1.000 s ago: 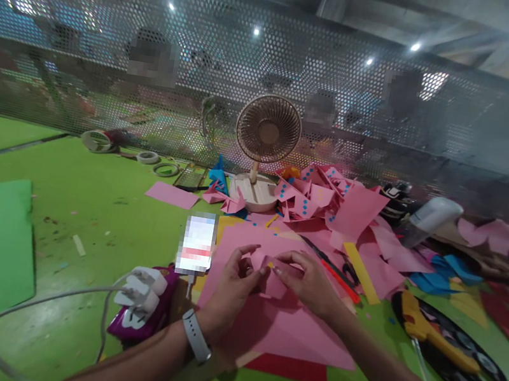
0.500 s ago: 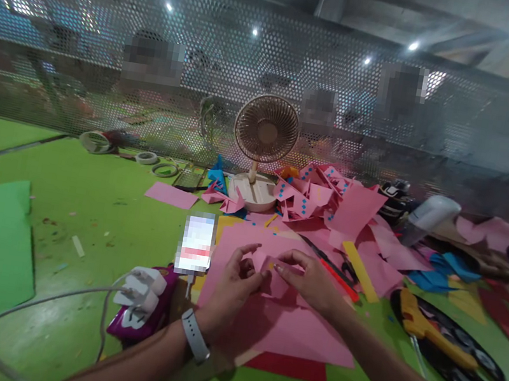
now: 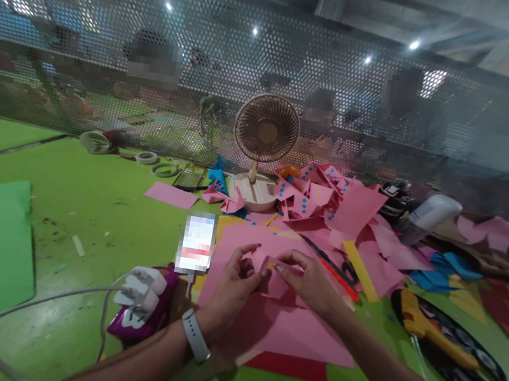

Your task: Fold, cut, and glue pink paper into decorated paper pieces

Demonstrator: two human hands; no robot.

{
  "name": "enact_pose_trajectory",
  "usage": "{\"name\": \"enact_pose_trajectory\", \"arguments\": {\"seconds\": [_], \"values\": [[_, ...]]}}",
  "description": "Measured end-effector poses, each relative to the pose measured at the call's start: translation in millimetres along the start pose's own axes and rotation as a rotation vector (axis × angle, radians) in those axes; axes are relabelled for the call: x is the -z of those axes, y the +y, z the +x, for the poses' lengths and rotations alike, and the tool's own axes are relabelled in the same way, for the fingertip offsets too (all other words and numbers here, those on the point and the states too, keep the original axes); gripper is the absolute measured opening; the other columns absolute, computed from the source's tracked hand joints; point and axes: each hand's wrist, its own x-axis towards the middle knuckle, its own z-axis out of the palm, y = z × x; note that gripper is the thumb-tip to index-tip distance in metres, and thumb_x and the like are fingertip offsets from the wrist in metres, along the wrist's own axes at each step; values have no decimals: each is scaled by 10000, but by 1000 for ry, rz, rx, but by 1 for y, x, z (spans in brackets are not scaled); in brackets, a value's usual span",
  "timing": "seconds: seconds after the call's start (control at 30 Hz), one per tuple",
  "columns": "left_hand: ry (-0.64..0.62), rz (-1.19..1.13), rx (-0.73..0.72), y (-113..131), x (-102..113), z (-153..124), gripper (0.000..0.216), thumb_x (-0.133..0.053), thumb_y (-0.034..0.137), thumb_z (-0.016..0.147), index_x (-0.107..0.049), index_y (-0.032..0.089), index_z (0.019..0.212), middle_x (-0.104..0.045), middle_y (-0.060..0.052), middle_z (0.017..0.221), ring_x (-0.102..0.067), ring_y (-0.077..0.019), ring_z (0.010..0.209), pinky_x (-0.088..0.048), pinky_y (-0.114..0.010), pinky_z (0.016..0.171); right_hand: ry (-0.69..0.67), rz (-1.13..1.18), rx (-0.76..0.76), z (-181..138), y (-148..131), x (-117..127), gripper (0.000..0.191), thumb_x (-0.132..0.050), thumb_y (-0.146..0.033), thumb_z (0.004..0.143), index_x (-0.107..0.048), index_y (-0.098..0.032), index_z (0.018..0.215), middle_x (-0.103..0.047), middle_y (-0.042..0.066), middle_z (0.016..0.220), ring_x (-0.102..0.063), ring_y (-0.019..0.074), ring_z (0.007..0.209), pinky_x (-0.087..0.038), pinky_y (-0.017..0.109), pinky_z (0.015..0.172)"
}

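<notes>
Both my hands are closed around a small folded pink paper above a large pink sheet. My left hand, with a light watch band on its wrist, grips the left side, thumb pressed near the middle. From the right, my right hand pinches the piece with thumb and index finger. A tiny yellow bit shows between the two sets of fingertips; whether it is stuck down I cannot tell. Red-handled scissors lie just beyond my right hand, beside a yellow strip.
A lit phone and a purple box with white plugs are at left. Behind stand a fan and a pile of pink paper shapes. A yellow glue gun lies at right. A perforated screen closes the back; people show behind it.
Almost nothing differs. Both hands keep the same hold on the folded pink paper, with at most a slight shift of the right fingers.
</notes>
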Motion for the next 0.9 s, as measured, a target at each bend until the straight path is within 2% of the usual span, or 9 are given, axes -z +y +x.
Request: {"name": "enact_pose_trajectory", "arguments": {"seconds": [0.33, 0.7, 0.9], "values": [[8, -15, -13, -2, 2, 3, 580, -742, 355, 692, -470, 218, 1185, -408, 89, 639, -456, -81, 552, -371, -222, 551, -4, -12, 1, 1, -4, 0, 255, -541, -414, 850, -646, -192, 922, -677, 46, 945, -616, 195, 892, -473, 325, 826], [18, -11, 20, -1, 0, 1, 580, -742, 304, 692, -463, 215, 1193, -437, 79, 657, -497, -92, 571, -400, -235, 569, 9, -20, 3, 3, 0, -2, 252, -548, -428, 847, -644, -195, 862, -679, 32, 879, -618, 182, 821, -477, 306, 771], [39, -7, 17, 3, 1, 0, 576, -746, 318, 688, -497, 224, 1198, -432, 74, 668, -439, -78, 574, -359, -204, 544, -24, 19, 26, 5, -6, 1, 247, -557, -411, 845, -656, -186, 866, -683, 35, 872, -618, 179, 829, -474, 306, 790]]}}
